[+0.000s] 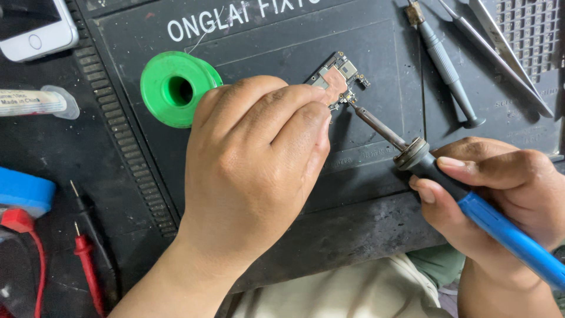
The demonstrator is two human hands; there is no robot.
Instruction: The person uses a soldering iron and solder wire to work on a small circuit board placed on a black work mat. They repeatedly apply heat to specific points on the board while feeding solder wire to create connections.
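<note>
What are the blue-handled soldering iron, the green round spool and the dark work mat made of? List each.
Blue-handled soldering iron: glossy blue plastic grip, apparently; bare dull metal shaft and collar, greyed.
Green round spool: smooth moulded plastic, by its even colour and soft sheen.
Dark work mat: probably matt rubber or silicone, with moulded ridges and scuffs.

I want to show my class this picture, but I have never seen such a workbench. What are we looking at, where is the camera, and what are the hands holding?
The one picture comes from a camera worn on the person's head, looking down at their own two bare hands over a dark work mat. The left hand pinches a small circuit board with its fingertips. The right hand grips a soldering iron with a blue handle; its metal tip meets the board's edge. Around them lie a green spool, a white phone, a tube, red and black test probes, a screwdriver and tweezers.
</note>
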